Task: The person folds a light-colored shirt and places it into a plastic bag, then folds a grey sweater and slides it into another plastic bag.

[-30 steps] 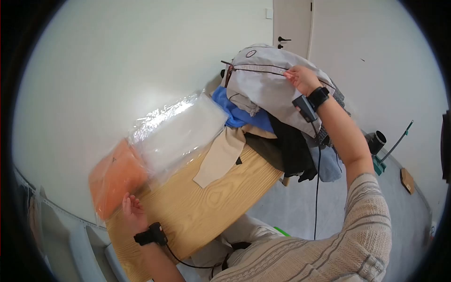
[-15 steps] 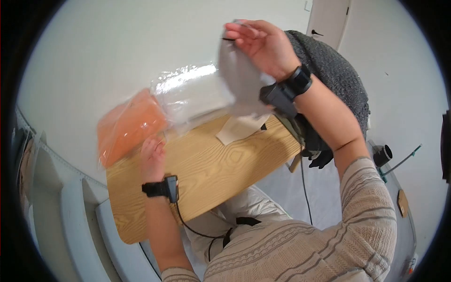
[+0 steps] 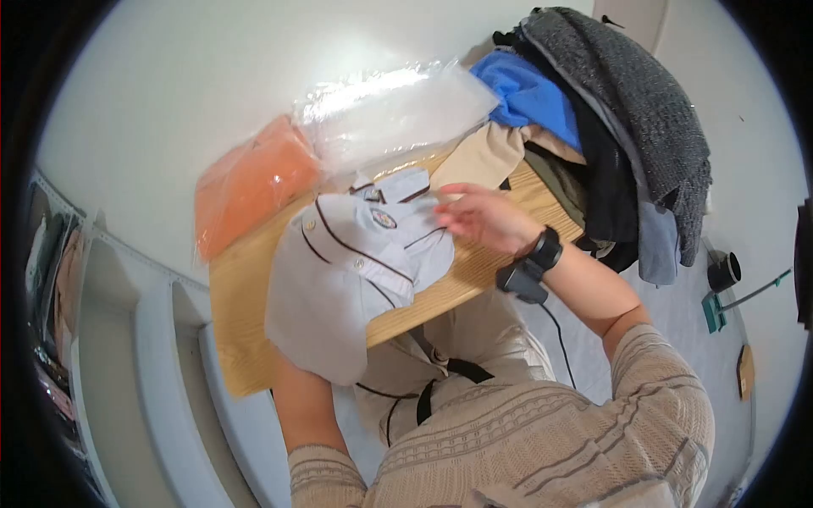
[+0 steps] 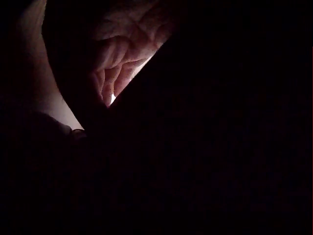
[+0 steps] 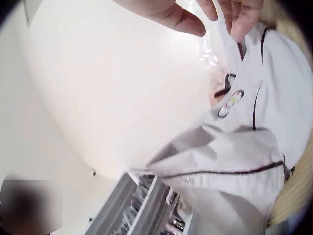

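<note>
A light grey shirt (image 3: 339, 288) with dark piping, buttons and an oval patch lies bunched over the left part of the wooden table (image 3: 241, 356), hanging past its front edge. It covers my left hand from above; only the forearm comes out below it in the head view. The left wrist view is mostly dark, with part of the left hand (image 4: 120, 49) dimly lit under the cloth. My right hand (image 3: 491, 222) is at the shirt's right end, its thumb apart from the fingers. In the right wrist view its fingertips (image 5: 242, 29) are right at the shirt's edge.
Behind the shirt lie an orange item (image 3: 254, 186) in clear plastic and a clear plastic bag (image 3: 398, 110). A pile of clothes sits to the right: a blue garment (image 3: 525, 89), a beige piece (image 3: 478, 157) and a dark grey knit (image 3: 627, 93). Shelving (image 3: 118, 339) stands at left.
The right hand has carried the grey shirt from the clothes pile leftward and down onto the table. The shirt now covers the left hand, and the dark grey knit lies uncovered on the pile.
</note>
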Demonstrator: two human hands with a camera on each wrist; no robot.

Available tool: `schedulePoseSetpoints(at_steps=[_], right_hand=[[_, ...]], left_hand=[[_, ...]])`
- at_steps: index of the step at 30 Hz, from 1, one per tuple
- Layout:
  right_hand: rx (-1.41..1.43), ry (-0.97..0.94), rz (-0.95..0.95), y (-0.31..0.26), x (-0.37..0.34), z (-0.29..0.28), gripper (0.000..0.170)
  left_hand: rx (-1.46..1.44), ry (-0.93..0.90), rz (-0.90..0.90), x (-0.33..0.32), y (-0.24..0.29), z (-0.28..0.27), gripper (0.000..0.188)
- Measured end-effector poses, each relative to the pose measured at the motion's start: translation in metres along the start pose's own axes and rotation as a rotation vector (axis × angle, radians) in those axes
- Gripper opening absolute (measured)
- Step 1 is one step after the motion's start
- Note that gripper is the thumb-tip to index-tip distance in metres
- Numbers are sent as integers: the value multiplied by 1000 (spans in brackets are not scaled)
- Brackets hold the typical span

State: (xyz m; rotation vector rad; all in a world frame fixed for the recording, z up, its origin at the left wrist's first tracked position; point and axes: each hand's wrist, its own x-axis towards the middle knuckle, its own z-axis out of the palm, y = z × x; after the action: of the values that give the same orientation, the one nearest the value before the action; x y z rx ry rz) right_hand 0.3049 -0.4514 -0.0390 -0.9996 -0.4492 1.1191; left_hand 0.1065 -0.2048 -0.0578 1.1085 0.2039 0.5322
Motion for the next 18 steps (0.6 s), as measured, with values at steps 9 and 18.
schedulePoseSetpoints(at_steps=[9,18], right_hand=[[223,135,9,8,6,-50,41],[11,279,33,-41,19,-91,18]], left_hand=[[83,46,-5,-20,6,5,29],[105,45,-1,-13,5,3,29]])
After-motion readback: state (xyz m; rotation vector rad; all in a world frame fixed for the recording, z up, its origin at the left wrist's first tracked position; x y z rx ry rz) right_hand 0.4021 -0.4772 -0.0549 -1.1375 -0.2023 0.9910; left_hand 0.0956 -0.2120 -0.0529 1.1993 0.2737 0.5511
